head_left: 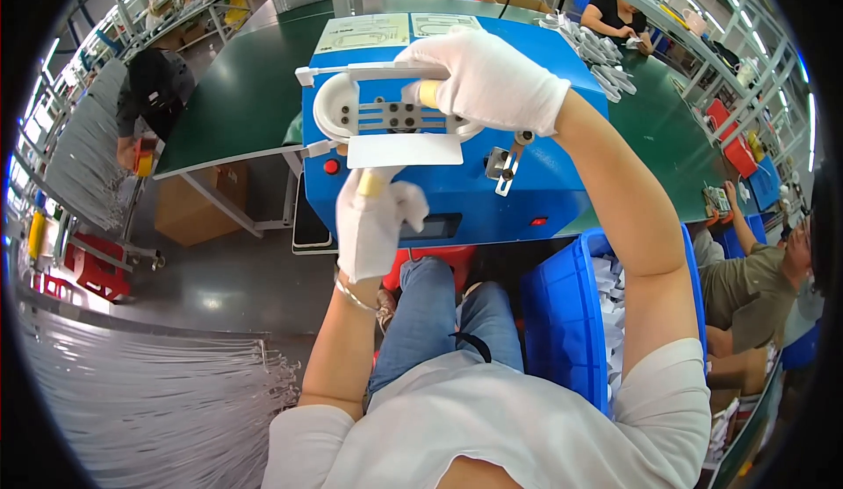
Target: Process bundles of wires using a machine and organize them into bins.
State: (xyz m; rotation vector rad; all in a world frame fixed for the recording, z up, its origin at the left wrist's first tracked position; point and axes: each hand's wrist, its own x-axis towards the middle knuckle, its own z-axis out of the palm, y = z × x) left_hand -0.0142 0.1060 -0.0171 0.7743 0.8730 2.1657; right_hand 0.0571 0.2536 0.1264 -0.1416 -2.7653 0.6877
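Observation:
A white cord (332,110) loops in a long oval round a metal holder (399,117) with bolts, on the front of a blue machine (544,59). My right hand (492,81), in a white glove with yellow tape on a finger, reaches over the loop's right end. Its fingers are closed on the cord near a straight white length (378,71) along the top. Below the holder juts a flat white plate (404,150). My left hand (373,226), gloved and taped alike, is beneath it with fingers bent; the plate hides their tips and what they hold.
Right of my legs stands a blue crate (562,313) holding white bundles. More bundled white cords (601,54) lie on the green table (233,94). Many loose cords (149,392) hang at lower left. A metal bracket (507,164) sticks out from the machine. Other people work on both sides.

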